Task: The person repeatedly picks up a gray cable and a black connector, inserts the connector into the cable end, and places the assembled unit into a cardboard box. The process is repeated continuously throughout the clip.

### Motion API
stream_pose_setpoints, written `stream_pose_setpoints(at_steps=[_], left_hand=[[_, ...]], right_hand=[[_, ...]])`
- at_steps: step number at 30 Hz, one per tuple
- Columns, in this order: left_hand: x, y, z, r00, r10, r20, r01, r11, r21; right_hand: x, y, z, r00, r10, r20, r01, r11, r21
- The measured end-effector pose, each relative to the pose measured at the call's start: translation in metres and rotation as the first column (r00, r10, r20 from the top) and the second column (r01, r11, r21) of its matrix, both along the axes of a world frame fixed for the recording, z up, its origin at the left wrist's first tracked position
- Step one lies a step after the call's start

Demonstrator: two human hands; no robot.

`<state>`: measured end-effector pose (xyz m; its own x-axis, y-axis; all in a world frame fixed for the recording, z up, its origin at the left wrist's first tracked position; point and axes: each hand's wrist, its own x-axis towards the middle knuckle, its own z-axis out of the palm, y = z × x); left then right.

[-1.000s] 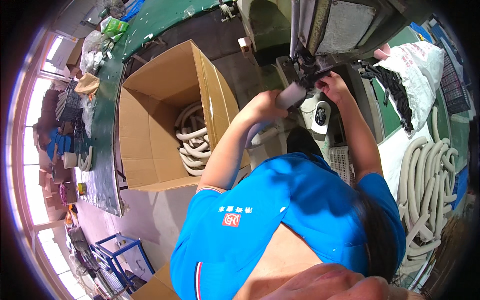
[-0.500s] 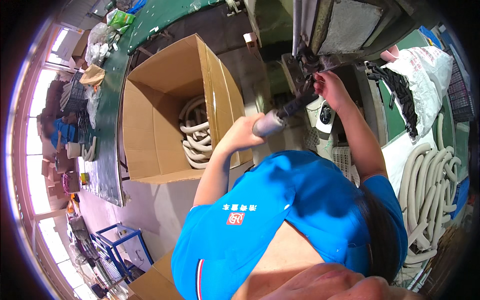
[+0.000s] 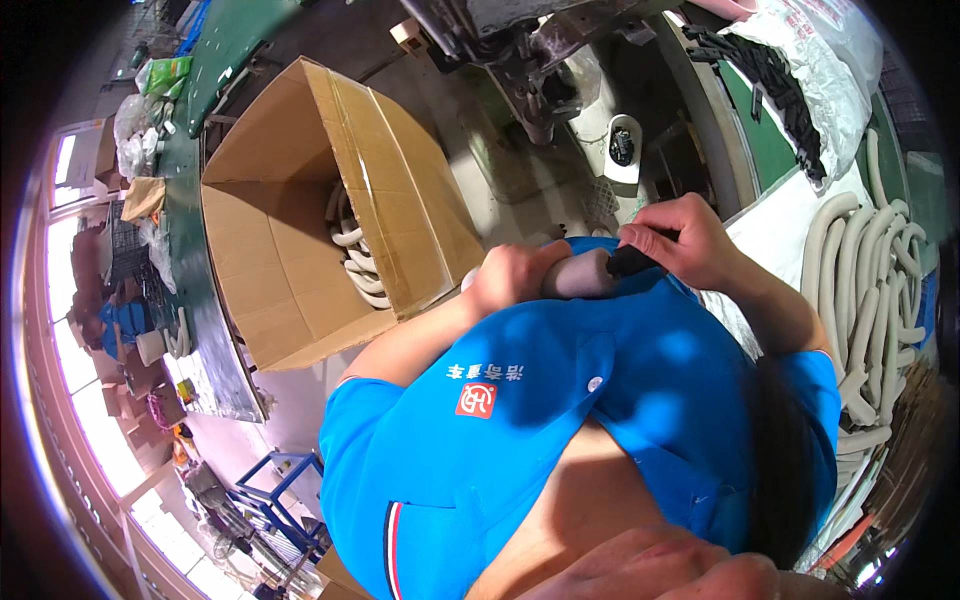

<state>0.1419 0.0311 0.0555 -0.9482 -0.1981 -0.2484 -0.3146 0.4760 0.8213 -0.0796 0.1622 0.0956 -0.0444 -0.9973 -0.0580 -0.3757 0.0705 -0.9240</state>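
Note:
Close against my blue shirt, my left hand (image 3: 515,276) is wrapped round a grey foam-covered tube (image 3: 583,275). A pale end of it shows on the far side of that fist. My right hand (image 3: 688,240) pinches a black part (image 3: 630,262) at the tube's right end, thumb and fingers closed. Whether this black piece is seated inside the tube or only touches its end I cannot tell. Ahead of both hands stands a dark metal machine (image 3: 540,110), apart from the tube.
To the left, an open cardboard box (image 3: 270,235) holds several curved pale foam tubes (image 3: 365,275). More curved tubes (image 3: 870,290) are heaped at the right, below black strips (image 3: 775,95) and a white plastic sack (image 3: 845,60). A green-topped table (image 3: 180,225) runs beyond the box.
Both hands have come back from the machine toward my chest, bringing the foam tube and black part. The tube has swung nearly level, and the view has shifted.

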Motion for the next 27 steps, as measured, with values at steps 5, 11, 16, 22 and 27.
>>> stream_pose_setpoints(at_steps=[5, 11, 16, 22, 27], left_hand=[[-0.009, 0.006, -0.003, 0.999, -0.014, 0.032, 0.019, 0.987, -0.159], [0.007, 0.016, -0.007, 0.987, 0.124, -0.105, -0.151, 0.939, -0.31], [0.046, -0.007, 0.05, 0.975, 0.149, -0.167, -0.223, 0.692, -0.686], [0.114, -0.016, 0.125, 0.913, 0.257, -0.318, -0.358, 0.13, -0.925], [0.173, -0.077, 0.084, 0.801, 0.465, -0.378, -0.354, -0.141, -0.925]], right_hand=[[0.006, 0.005, -0.016, 0.995, -0.097, -0.022, 0.096, 0.994, -0.051], [0.021, -0.013, -0.031, 0.996, -0.066, 0.057, 0.07, 0.995, -0.067], [0.039, -0.051, -0.003, 0.95, 0.19, 0.247, -0.145, 0.971, -0.19], [0.09, -0.115, 0.016, 0.878, 0.452, 0.158, -0.293, 0.768, -0.57], [0.092, -0.113, -0.027, 0.945, 0.197, 0.26, -0.087, 0.921, -0.381]])
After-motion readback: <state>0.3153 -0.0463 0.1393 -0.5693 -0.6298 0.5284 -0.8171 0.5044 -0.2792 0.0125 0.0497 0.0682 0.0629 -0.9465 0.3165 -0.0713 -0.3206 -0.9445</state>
